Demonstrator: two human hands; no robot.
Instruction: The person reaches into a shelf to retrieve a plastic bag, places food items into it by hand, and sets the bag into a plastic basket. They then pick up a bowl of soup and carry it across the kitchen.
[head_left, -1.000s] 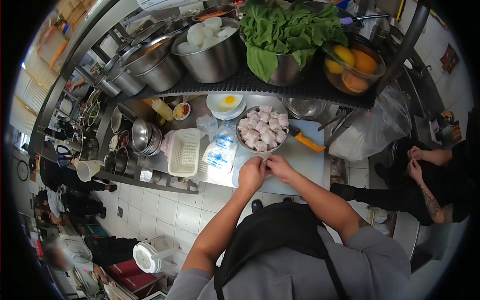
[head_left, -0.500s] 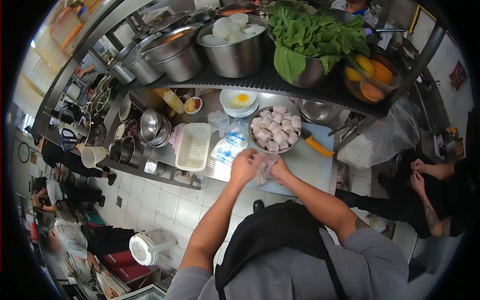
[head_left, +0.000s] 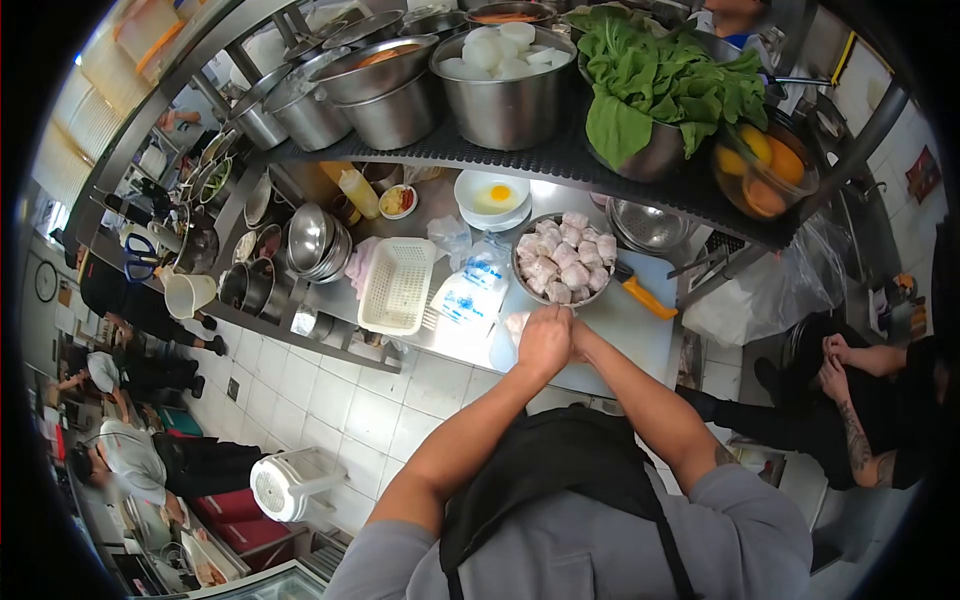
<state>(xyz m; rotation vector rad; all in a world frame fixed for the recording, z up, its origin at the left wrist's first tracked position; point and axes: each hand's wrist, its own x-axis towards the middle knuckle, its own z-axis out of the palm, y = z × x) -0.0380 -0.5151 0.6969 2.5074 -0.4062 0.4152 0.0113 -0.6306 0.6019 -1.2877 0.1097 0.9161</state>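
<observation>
My left hand [head_left: 545, 342] is closed, with a pale pink, filmy clear plastic bag [head_left: 516, 324] poking out at its left side. Pressed against it, my right hand [head_left: 580, 340] is also closed at the bag, its fingertips mostly hidden. What the bag contains is hard to make out. Just beyond my hands stands a metal bowl [head_left: 519, 272] heaped with pale pink portions of meat [head_left: 566, 252]. Beneath my hands lies a pale cutting board [head_left: 640, 345]. A knife with a yellow handle [head_left: 648, 298] rests on it, right of the bowl.
Left of the board lie a blue-printed plastic bag [head_left: 472, 292] and a white perforated basket [head_left: 372, 300]. Behind them is a white bowl [head_left: 468, 190] with an egg yolk. An overhead shelf [head_left: 560, 160] carries pots and leafy greens [head_left: 665, 85]. A person [head_left: 850, 400] sits at right.
My hands have come together and the left has moved right; the clear bag that was stretched between them now shows only at the left. The camera view has shifted slightly.
</observation>
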